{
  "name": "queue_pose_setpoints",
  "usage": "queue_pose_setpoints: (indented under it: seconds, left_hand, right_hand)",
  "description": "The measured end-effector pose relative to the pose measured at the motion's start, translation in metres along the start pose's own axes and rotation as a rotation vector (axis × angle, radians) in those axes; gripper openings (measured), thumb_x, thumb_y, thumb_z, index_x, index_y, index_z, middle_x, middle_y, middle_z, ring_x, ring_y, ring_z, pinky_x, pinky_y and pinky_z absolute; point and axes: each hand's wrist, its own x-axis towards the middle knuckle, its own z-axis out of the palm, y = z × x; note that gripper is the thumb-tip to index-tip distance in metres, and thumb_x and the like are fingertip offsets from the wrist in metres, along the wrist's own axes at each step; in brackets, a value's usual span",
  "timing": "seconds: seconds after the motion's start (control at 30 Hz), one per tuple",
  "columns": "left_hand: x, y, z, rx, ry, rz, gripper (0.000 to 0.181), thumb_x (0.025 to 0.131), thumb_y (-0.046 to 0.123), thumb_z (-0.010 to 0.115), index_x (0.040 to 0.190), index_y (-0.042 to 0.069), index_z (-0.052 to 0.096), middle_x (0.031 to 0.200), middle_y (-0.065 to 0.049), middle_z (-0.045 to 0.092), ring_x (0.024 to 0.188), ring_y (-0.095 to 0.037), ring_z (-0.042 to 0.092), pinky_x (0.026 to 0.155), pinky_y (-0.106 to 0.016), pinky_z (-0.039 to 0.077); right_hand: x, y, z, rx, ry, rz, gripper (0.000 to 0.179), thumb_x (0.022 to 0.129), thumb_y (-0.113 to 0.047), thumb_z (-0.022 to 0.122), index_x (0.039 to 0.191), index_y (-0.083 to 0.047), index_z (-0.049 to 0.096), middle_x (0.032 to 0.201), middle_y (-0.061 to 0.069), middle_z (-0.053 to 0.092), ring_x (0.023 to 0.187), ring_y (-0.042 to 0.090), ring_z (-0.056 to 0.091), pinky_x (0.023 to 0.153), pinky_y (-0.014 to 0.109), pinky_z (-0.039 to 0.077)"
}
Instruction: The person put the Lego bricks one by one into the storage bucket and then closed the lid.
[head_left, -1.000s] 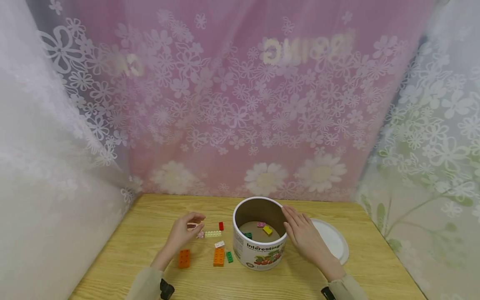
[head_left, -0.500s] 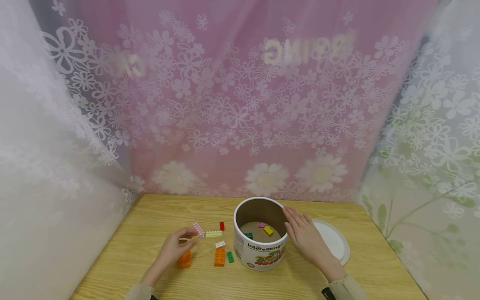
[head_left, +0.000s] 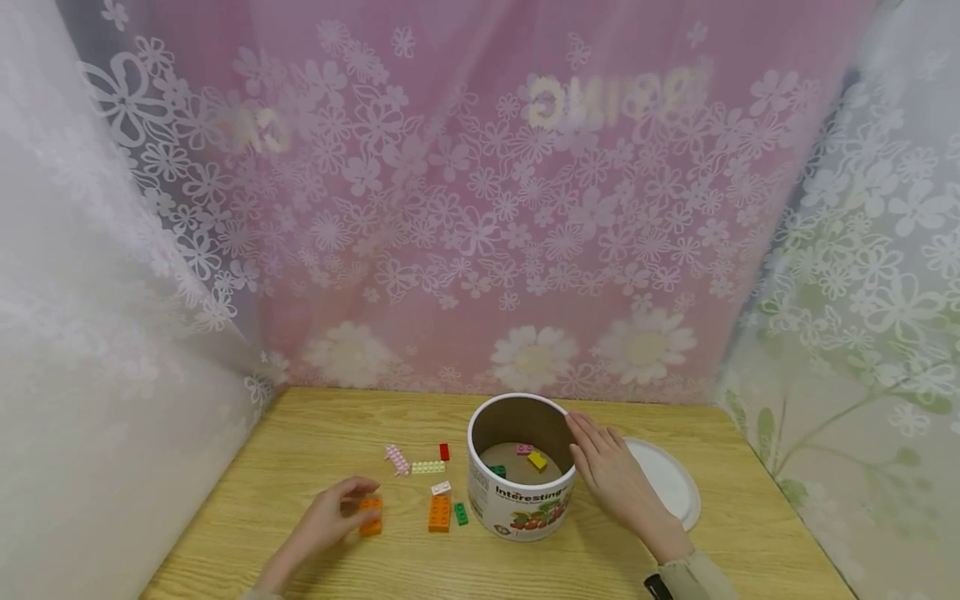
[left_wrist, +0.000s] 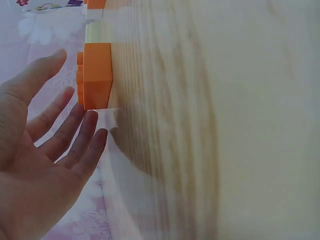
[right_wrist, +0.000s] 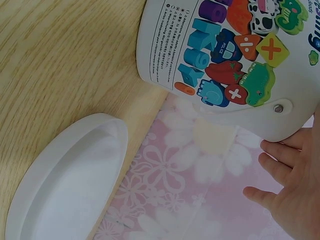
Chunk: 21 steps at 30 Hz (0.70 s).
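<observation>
My left hand (head_left: 330, 517) is by the left orange building brick (head_left: 371, 517), its fingers spread apart with nothing held. In the left wrist view the thumb and fingertips come right up to that orange brick (left_wrist: 97, 75). My right hand (head_left: 611, 475) lies with extended fingers against the right side of a round white tub (head_left: 517, 512), fingertips at its rim. Inside the tub are a pink brick (head_left: 524, 449), a yellow brick (head_left: 537, 461) and a green brick (head_left: 497, 471).
Left of the tub lie a second orange brick (head_left: 439, 514), a small green brick (head_left: 461, 513), a white brick (head_left: 441, 488), a pale yellow brick (head_left: 428, 467), a red brick (head_left: 444, 452) and pale pink bricks (head_left: 397, 460). A white lid (head_left: 667, 483) lies at right.
My left hand has moved back toward me from the pale pink bricks to the left orange brick. My right hand stays at the tub.
</observation>
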Motion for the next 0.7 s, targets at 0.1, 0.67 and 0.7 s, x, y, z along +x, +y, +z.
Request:
queue_pose_setpoints:
  seconds: [0.1, 0.67, 0.7]
  left_hand:
    - [-0.0031, -0.0002, -0.0016, 0.024, -0.022, 0.024, 0.05, 0.089, 0.026, 0.079, 0.128, -0.001, 0.063, 0.123, -0.018, 0.069, 0.112, -0.04, 0.066, 0.094, -0.051, 0.054]
    - [-0.0041, 0.0016, -0.0011, 0.066, -0.084, -0.02, 0.054, 0.078, 0.025, 0.089, 0.122, 0.003, 0.067, 0.121, -0.01, 0.069, 0.11, -0.034, 0.066, 0.096, -0.048, 0.053]
    - [-0.0031, 0.0017, -0.0008, 0.067, -0.081, -0.025, 0.054, 0.078, 0.026, 0.089, 0.122, 0.003, 0.067, 0.121, -0.009, 0.069, 0.111, -0.034, 0.066, 0.096, -0.048, 0.053]
  right_hand:
    - [0.0003, 0.0007, 0.001, -0.004, 0.006, -0.003, 0.052, 0.107, -0.022, 0.051, 0.154, -0.005, 0.042, 0.157, 0.013, 0.044, 0.144, 0.033, 0.042, 0.117, 0.06, 0.03]
    - [-0.0002, 0.0018, 0.0012, -0.004, 0.0, 0.002, 0.052, 0.11, -0.03, 0.043, 0.156, -0.007, 0.04, 0.158, 0.012, 0.042, 0.145, 0.031, 0.04, 0.118, 0.058, 0.029]
    - [-0.0001, 0.0017, 0.001, -0.003, 0.0, 0.003, 0.052, 0.11, -0.03, 0.044, 0.156, -0.007, 0.04, 0.158, 0.012, 0.042, 0.145, 0.031, 0.04, 0.118, 0.058, 0.029]
